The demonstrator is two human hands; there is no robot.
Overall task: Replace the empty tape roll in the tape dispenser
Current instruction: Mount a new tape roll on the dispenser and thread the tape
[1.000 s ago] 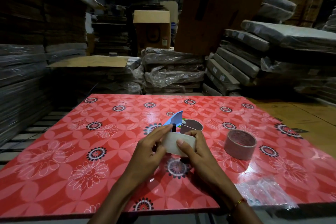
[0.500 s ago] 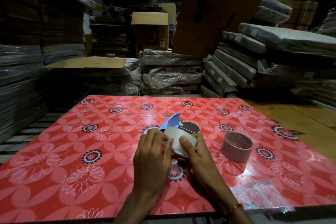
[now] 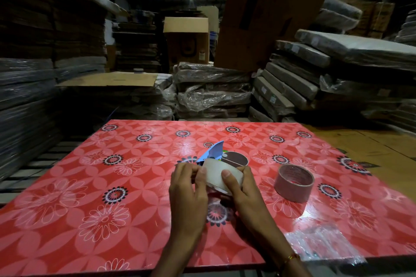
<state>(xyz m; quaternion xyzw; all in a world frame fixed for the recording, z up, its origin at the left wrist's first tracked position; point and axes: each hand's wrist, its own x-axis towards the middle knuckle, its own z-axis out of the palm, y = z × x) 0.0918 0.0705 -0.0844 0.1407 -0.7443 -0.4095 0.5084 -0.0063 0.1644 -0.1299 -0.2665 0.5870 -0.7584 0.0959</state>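
Observation:
Over the middle of the red flowered table (image 3: pixel 90 198) both hands hold a whitish tape roll (image 3: pixel 216 171). My right hand (image 3: pixel 240 189) grips it from the right, thumb across its outer face. My left hand (image 3: pixel 186 189) pinches at the roll's left edge with curled fingers. Just behind the roll a blue tape dispenser (image 3: pixel 212 153) sticks up, partly hidden by the roll and my fingers. A brown round part (image 3: pixel 234 158) sits right behind the roll; I cannot tell whether it belongs to the dispenser. An empty brownish tape core (image 3: pixel 293 182) stands on the table to the right, apart from my hands.
Crumpled clear plastic wrap (image 3: pixel 324 245) lies at the table's near right corner. Wrapped stacks of flat cardboard (image 3: pixel 211 92) and boxes (image 3: pixel 186 38) crowd behind and on both sides of the table. A brown sheet (image 3: pixel 371 148) adjoins the table's right edge.
The whitish roll has turned in my hands, from a flat side-on look to showing its curved face. My left hand shifted from under the roll to pinching its left edge.

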